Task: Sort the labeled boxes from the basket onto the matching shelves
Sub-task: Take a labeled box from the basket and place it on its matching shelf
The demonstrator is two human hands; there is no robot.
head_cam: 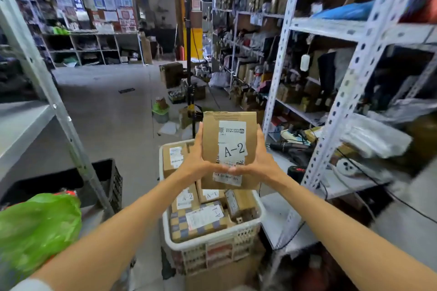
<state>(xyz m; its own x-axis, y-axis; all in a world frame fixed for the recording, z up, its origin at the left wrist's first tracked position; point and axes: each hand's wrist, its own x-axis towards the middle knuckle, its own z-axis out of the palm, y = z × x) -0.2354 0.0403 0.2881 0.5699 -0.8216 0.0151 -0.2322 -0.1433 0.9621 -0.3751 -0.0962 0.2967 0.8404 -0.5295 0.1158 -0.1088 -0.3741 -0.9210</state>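
Held box: a flat brown cardboard parcel point(229, 149) is held upright in front of the person, above the far half of the basket. Its white label, marked "A-2", faces the camera.
Left hand: the left hand point(197, 160) grips the parcel's left edge, with the thumb laid across the lower front and the fingers wrapped behind.
Right hand: the right hand point(262, 158) clamps the right edge in the same way. The two thumb tips nearly meet on the lower label.
Basket: a white slotted plastic basket point(212, 240) stands on the floor below the hands, against the foot of the right shelving, and is full of parcels.
Basket contents: a second "A-2" box point(185, 198) lies beside an "A-1" box point(210, 195). A checkered box point(198, 222) with a sideways label lies at the near end, and a brown box point(173, 156) stands at the far left. The small box point(238, 204) on the right has a label too blurred to read, possibly a "1".
Right shelving: a grey slotted-angle rack point(331, 28) is crowded with goods, tools and cables.
Left shelving: a bare grey shelf board point(21, 120) sits on a slanting upright.
Near left: a green plastic bag point(35, 227) lies in front of a black crate point(108, 177).
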